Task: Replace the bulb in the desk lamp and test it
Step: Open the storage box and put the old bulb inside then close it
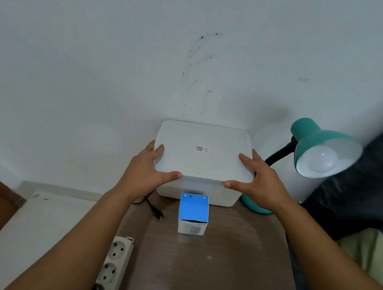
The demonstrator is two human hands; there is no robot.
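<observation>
A teal desk lamp (312, 142) stands at the right of the table, its shade tilted toward me with a white bulb (321, 160) inside, unlit. A white lidded plastic box (204, 160) sits against the wall. My left hand (147, 171) grips the lid's left edge and my right hand (260, 182) grips its right edge, thumbs on the front rim. In front of the box stands a small blue and white bulb carton (193, 213). The lamp's black plug (158, 214) lies loose on the table, left of the carton.
A white power strip (113, 266) lies at the brown table's left edge (220, 276), with a dark plug in its near socket. A dark bag or cushion (355, 202) and bedding crowd the right side. A white wall is close behind.
</observation>
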